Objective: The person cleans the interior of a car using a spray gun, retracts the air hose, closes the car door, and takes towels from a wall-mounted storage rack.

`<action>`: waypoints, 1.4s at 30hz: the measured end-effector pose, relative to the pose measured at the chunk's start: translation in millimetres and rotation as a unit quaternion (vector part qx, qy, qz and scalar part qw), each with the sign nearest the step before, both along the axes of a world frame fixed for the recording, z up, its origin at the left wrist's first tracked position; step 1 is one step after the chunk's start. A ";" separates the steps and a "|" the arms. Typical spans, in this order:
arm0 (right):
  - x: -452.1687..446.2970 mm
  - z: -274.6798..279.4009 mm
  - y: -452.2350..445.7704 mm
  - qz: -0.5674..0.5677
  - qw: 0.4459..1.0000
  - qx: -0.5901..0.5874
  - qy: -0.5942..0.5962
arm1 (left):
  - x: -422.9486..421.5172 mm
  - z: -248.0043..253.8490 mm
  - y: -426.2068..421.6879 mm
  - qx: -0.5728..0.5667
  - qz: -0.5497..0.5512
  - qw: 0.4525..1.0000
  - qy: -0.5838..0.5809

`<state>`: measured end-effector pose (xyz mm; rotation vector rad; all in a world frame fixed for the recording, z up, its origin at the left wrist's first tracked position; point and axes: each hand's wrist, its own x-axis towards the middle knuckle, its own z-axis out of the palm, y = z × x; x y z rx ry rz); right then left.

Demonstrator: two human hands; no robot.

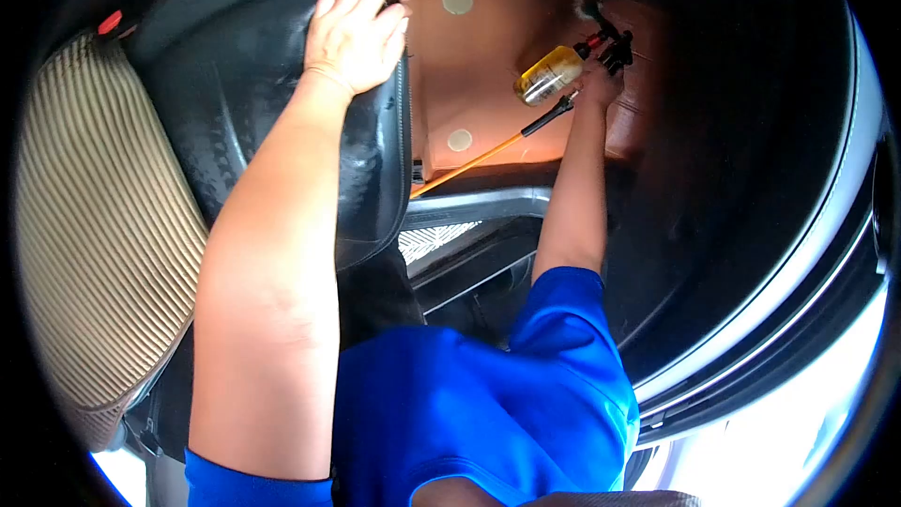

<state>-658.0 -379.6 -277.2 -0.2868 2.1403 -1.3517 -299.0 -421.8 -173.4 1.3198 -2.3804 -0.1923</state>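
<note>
My left hand point(357, 33) lies on a black glossy seat point(249, 66), near its right edge, with the fingers spread. My right hand point(601, 86) is closed around the black handle of a spray gun point(616, 52). A yellowish clear bottle point(549, 75) with a label is attached to the gun and lies tilted. From the handle an orange hose point(479, 161) runs down and left, passing out of sight behind the seat. The gun is over a brown-orange panel point(502, 47) with pale round spots. Part of the gun's front end is dim and blurred.
A beige ribbed seat cover point(113, 225) is at the left, with a red tab point(110, 23) above it. Black trim point(479, 205) runs below the panel. On the right curves a door sill or edge point(779, 310) with a light grey strip.
</note>
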 end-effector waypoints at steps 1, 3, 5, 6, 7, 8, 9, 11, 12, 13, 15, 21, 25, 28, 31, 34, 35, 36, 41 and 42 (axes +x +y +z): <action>1.8 0.2 -1.0 -0.001 1.000 -0.003 -0.007 | 1.0 -12.2 2.2 0.014 0.003 1.000 0.013; 8.6 13.2 -5.1 0.076 0.993 0.040 -0.085 | -0.2 -10.6 2.1 0.012 0.001 1.000 0.004; 25.4 34.1 -3.2 0.137 0.981 0.054 -0.125 | 2.7 -12.3 2.0 0.014 0.007 1.000 0.006; 34.7 47.2 -0.1 0.196 0.964 0.074 -0.163 | 3.6 -13.1 2.3 0.013 0.008 1.000 0.008; 40.4 56.5 1.7 0.195 0.964 0.075 -0.163 | 4.2 -13.4 3.0 0.013 0.010 1.000 0.011; 44.4 65.0 3.4 0.256 0.938 0.097 -0.215 | 4.2 -13.2 2.4 0.010 0.009 1.000 0.012; 46.6 70.3 6.3 0.315 0.904 0.118 -0.265 | 3.9 -13.4 2.6 0.010 0.007 1.000 0.013; 44.9 73.0 11.7 0.323 0.894 0.111 -0.290 | 3.9 -15.9 2.9 0.012 0.007 1.000 0.011; 40.4 73.5 14.0 0.305 0.900 0.107 -0.292 | 3.3 -15.8 2.5 0.013 0.005 1.000 0.007; 35.9 73.4 16.9 0.288 0.905 0.103 -0.295 | 1.9 -14.8 2.4 0.012 0.003 1.000 0.008; 23.8 64.2 23.3 0.248 0.929 0.099 -0.257 | 4.5 -13.3 2.0 0.011 0.007 1.000 0.000; -37.4 -15.1 37.8 0.151 0.890 0.111 0.415 | 4.9 -14.2 2.6 0.004 0.005 1.000 0.012; -25.6 -4.7 42.6 0.278 0.862 0.242 0.348 | 4.5 -13.6 2.5 -0.004 0.003 1.000 0.006; 22.4 26.6 48.3 0.352 0.927 0.122 0.054 | 3.5 -13.4 2.9 -0.006 0.006 1.000 0.008; 58.4 76.1 42.6 0.354 0.894 0.107 -0.253 | 3.1 -13.0 2.4 -0.007 0.003 1.000 0.008; 58.5 87.3 39.4 0.337 0.890 0.114 -0.284 | 4.1 -12.7 0.7 -0.009 0.003 1.000 0.003; 47.5 83.1 39.9 0.318 0.904 0.139 -0.250 | 5.0 -13.6 0.2 -0.013 0.002 1.000 0.000; 33.4 78.0 41.6 0.297 0.916 0.165 -0.214 | 4.8 -14.4 1.2 -0.016 0.001 1.000 -0.002; -19.7 21.9 53.7 0.219 0.915 0.205 0.269 | -1.1 -2.2 1.7 -0.019 -0.001 1.000 -0.008; -15.3 26.6 52.0 0.165 0.885 0.254 0.355 | 0.3 -3.4 1.9 -0.018 -0.004 1.000 -0.001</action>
